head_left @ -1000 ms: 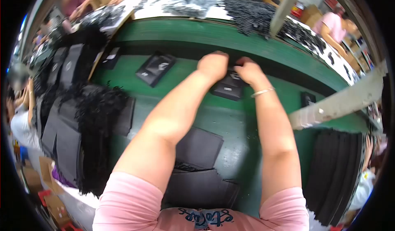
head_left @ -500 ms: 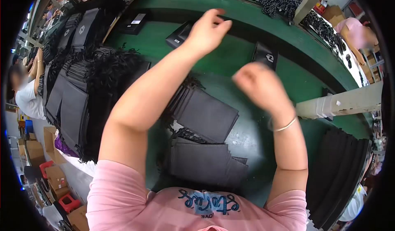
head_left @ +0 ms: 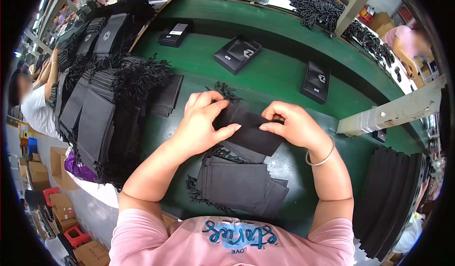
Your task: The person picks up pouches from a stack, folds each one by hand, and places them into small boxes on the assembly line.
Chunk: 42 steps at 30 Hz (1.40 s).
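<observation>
A flat black drawstring pouch (head_left: 255, 137) lies at a slant over the stack in front of me. On its left edge is my left hand (head_left: 201, 123), thumb and forefinger closed on the fabric. My right hand (head_left: 295, 124) pinches the upper right edge between thumb and fingers. Black cords (head_left: 223, 92) bunch just beyond my left fingertips. Nearer my chest, a fanned stack of black pouches (head_left: 237, 183) rests on the green table, its cords toward the left.
Three black boxes, a left one (head_left: 175, 33), a middle one (head_left: 238, 54) and a right one (head_left: 315, 82), sit on the green conveyor. Tall pouch piles (head_left: 97, 123) stand left; black sheets (head_left: 386, 195) lie right. A pale post (head_left: 391, 116) juts in. Co-workers are nearby.
My left hand has come down from near the middle box to the pouch. My right hand has moved slightly down and now pinches the pouch's edge. The middle box is uncovered.
</observation>
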### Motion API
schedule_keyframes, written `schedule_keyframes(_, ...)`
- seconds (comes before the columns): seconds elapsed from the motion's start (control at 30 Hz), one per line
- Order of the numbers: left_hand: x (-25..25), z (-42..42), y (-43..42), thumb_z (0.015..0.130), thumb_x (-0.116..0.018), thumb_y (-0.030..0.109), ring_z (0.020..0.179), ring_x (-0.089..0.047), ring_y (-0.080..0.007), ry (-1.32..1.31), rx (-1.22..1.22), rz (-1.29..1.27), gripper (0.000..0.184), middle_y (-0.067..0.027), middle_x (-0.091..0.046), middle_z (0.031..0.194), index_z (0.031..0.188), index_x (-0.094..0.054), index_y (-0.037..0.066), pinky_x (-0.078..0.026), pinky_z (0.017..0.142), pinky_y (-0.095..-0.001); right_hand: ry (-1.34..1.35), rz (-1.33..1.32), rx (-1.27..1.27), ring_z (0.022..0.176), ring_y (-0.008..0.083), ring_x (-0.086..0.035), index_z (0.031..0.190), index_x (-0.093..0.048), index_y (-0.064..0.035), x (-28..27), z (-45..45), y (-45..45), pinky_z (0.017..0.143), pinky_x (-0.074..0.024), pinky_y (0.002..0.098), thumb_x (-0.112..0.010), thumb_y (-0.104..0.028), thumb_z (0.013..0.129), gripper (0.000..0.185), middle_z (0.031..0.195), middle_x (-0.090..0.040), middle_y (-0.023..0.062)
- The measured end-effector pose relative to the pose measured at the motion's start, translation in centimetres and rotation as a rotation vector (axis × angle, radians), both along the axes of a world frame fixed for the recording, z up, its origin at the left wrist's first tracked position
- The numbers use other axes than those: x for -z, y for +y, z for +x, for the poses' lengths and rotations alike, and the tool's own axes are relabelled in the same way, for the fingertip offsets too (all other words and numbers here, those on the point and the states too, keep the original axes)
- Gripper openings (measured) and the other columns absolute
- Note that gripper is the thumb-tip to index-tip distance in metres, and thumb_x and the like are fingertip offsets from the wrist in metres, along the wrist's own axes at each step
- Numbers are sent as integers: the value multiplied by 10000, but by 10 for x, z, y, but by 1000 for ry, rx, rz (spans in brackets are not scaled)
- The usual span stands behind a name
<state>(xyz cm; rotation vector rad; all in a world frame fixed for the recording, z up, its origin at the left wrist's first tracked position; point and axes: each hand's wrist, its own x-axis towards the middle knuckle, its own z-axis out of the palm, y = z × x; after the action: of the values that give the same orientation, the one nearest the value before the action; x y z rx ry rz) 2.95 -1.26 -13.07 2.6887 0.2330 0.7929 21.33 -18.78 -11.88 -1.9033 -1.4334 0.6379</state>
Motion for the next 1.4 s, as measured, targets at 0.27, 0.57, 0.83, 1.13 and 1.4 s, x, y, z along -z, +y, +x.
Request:
schedule_keyframes(0.27,-20,-3,-23,765,-725,203,975,-590,-304,409,123,-374,427,-140,-607,1098,1127,-606,11,-502,772,-356,559,74,45,865,147,-580,882,-523,-42,5,5,0,759,-470,241,-643,20,821,148,1054,-635,121)
schedule_keyframes(0.57,-9,15,-39,817,-631,58,997,-565,-329,128,159,-228,536,-239,-443,1281,1307,-427,-19,-490,824,-356,981,160,235,737,99,-559,985,-585,-26,-5,-7,14,665,-467,208,-654,13,825,178,906,-622,51)
schedule_keyframes(0.83,-4,23,-26,819,-593,-8,950,-563,-264,74,359,-970,503,-186,-501,1158,1297,-434,-13,-478,816,-317,721,195,194,694,74,-527,1053,-605,-37,-8,-8,5,622,-443,189,-690,-31,829,239,829,-590,19)
schedule_keyframes(1.13,2,15,-25,844,-653,15,877,-497,-113,38,100,-1184,447,-73,-538,1060,1263,-500,26,-436,752,-245,482,404,403,627,77,-508,903,-596,-42,-9,-5,6,584,-431,202,-734,-72,811,169,721,-570,-5)
schedule_keyframes(1.4,-19,32,-17,855,-655,5,779,-536,-100,-135,197,-913,294,-50,-580,955,1145,-606,8,-461,693,-229,231,315,352,611,89,-524,833,-551,-50,-22,-16,7,572,-438,221,-764,-114,787,226,702,-575,1)
